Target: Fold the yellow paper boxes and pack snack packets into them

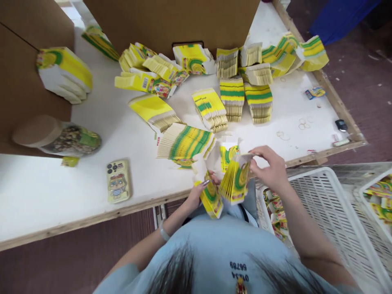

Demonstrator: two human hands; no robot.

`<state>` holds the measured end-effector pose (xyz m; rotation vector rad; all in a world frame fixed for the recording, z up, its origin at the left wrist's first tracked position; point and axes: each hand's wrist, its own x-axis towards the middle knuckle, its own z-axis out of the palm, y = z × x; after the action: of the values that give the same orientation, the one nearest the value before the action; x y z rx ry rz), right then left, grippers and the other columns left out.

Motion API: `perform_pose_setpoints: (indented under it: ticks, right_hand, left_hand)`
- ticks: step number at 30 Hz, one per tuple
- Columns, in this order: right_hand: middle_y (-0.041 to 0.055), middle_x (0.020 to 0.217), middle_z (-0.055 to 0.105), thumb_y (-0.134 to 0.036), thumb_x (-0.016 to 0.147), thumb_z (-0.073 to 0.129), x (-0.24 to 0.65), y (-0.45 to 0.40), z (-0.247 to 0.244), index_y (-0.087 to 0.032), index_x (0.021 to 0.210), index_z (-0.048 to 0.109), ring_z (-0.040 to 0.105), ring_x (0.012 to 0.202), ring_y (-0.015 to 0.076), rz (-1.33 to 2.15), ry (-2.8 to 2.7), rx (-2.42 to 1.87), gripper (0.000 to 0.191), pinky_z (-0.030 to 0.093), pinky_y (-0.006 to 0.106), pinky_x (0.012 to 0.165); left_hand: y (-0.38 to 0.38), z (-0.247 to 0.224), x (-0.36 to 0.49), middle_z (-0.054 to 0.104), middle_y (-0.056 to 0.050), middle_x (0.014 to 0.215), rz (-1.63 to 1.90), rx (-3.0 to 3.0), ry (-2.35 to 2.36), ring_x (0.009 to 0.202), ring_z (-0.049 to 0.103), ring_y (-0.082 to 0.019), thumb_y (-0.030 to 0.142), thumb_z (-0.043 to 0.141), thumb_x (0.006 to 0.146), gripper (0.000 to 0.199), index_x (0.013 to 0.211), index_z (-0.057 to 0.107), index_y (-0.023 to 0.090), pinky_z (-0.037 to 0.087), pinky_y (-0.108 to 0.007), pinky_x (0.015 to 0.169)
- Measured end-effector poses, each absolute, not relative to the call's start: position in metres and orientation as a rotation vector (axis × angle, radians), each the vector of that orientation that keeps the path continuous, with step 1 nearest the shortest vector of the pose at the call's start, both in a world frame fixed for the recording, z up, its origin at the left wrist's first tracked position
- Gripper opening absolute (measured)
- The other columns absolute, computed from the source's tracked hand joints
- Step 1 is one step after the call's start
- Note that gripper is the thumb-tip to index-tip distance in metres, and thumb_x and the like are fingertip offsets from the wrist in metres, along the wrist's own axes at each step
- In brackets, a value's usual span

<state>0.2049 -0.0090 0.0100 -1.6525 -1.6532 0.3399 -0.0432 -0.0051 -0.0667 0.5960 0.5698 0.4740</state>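
Observation:
Over the table's front edge, my left hand (196,195) is closed around a yellow and green carton (212,201) whose white end flaps stick up. Just beside it, my right hand (271,168) pinches the upper end of a fanned stack of cartons (235,181), which hangs tilted with its lower edges spread. Behind this stack another small carton (227,153) shows its white flaps. A wide fan of flat cartons (186,141) lies on the table in front of my left hand.
Several bundles of flat cartons (232,98) cover the back of the white table (92,179). A phone (118,181) and a plastic jar (70,136) lie on the left. Large cardboard boxes (171,22) stand behind. White plastic crates (324,204) holding cartons are on my right.

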Motion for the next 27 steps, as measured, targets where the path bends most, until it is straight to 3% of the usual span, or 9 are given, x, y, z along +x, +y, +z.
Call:
perform_pose_setpoints:
  ticks: [4, 8, 11, 13, 15, 19, 22, 27]
  right_hand:
    - [0.0095, 0.102, 0.072, -0.016, 0.081, 0.057, 0.224, 0.051, -0.004, -0.018, 0.103, 0.067, 0.069, 0.086, 0.0237, 0.556, -1.936, -1.923, 0.024, 0.057, 0.038, 0.083]
    - [0.0195, 0.122, 0.068, -0.016, 0.089, 0.053, 0.209, 0.077, -0.013, -0.014, 0.126, 0.065, 0.065, 0.109, 0.0347, 0.327, -2.106, -2.173, 0.039, 0.055, 0.048, 0.090]
    - [0.0222, 0.148, 0.055, -0.020, 0.090, 0.055, 0.193, 0.064, -0.007, -0.015, 0.151, 0.047, 0.052, 0.136, 0.0396, 0.252, -2.116, -1.901, 0.061, 0.047, 0.059, 0.109]
    - [0.0153, 0.160, 0.047, -0.023, 0.090, 0.057, 0.187, 0.052, 0.001, -0.021, 0.161, 0.031, 0.045, 0.148, 0.0327, 0.500, -2.161, -1.539, 0.076, 0.043, 0.055, 0.118]
    - [0.0096, 0.159, 0.051, -0.026, 0.091, 0.058, 0.184, 0.043, 0.009, -0.026, 0.162, 0.030, 0.049, 0.147, 0.0262, 0.776, -2.197, -1.277, 0.077, 0.046, 0.048, 0.119]
    - [0.0075, 0.129, 0.075, -0.028, 0.093, 0.061, 0.181, 0.030, 0.015, -0.025, 0.138, 0.063, 0.073, 0.117, 0.0251, 0.892, -2.179, -1.283, 0.045, 0.060, 0.044, 0.102]
    - [0.0087, 0.126, 0.077, -0.026, 0.096, 0.062, 0.173, 0.013, 0.005, -0.023, 0.130, 0.068, 0.074, 0.117, 0.0259, 0.629, -2.128, -1.359, 0.035, 0.062, 0.043, 0.101]
    - [0.0114, 0.129, 0.076, -0.014, 0.096, 0.062, 0.152, -0.032, -0.025, -0.023, 0.148, 0.055, 0.073, 0.120, 0.0263, 0.067, -2.023, -1.395, 0.053, 0.064, 0.043, 0.102]
  left_hand:
    - [-0.004, -0.061, -0.060, 0.064, -0.006, 0.087, 0.602, 0.615, 0.609, 0.089, 0.068, -0.028, 0.069, 0.066, 0.070, 0.055, 0.095, 0.059, 0.020, 0.059, -0.039, 0.077]
    - [-0.004, -0.052, -0.057, 0.062, -0.006, 0.083, 0.574, 0.606, 0.514, 0.079, 0.067, -0.025, 0.066, 0.063, 0.072, 0.050, 0.093, 0.057, 0.021, 0.056, -0.036, 0.069]
    - [-0.003, -0.051, -0.045, 0.061, -0.006, 0.082, 0.511, 0.593, 0.434, 0.076, 0.065, -0.024, 0.068, 0.061, 0.070, 0.052, 0.092, 0.057, 0.021, 0.053, -0.034, 0.064]
    - [-0.001, -0.054, -0.037, 0.061, -0.006, 0.082, 0.464, 0.597, 0.408, 0.074, 0.064, -0.023, 0.067, 0.066, 0.067, 0.053, 0.092, 0.056, 0.020, 0.051, -0.034, 0.063]
    - [0.001, -0.057, -0.033, 0.060, -0.006, 0.081, 0.412, 0.601, 0.382, 0.074, 0.062, -0.022, 0.064, 0.071, 0.063, 0.055, 0.092, 0.056, 0.020, 0.050, -0.033, 0.064]
    - [0.004, -0.060, -0.031, 0.060, -0.006, 0.080, 0.353, 0.601, 0.356, 0.074, 0.060, -0.021, 0.065, 0.073, 0.063, 0.057, 0.092, 0.056, 0.019, 0.049, -0.031, 0.065]
    - [0.002, -0.061, -0.031, 0.061, -0.006, 0.081, 0.345, 0.594, 0.359, 0.074, 0.060, -0.021, 0.069, 0.071, 0.062, 0.059, 0.090, 0.056, 0.019, 0.048, -0.031, 0.064]
    - [-0.004, -0.062, -0.031, 0.062, -0.007, 0.081, 0.334, 0.579, 0.387, 0.075, 0.061, -0.022, 0.070, 0.066, 0.070, 0.054, 0.086, 0.058, 0.019, 0.046, -0.030, 0.063]
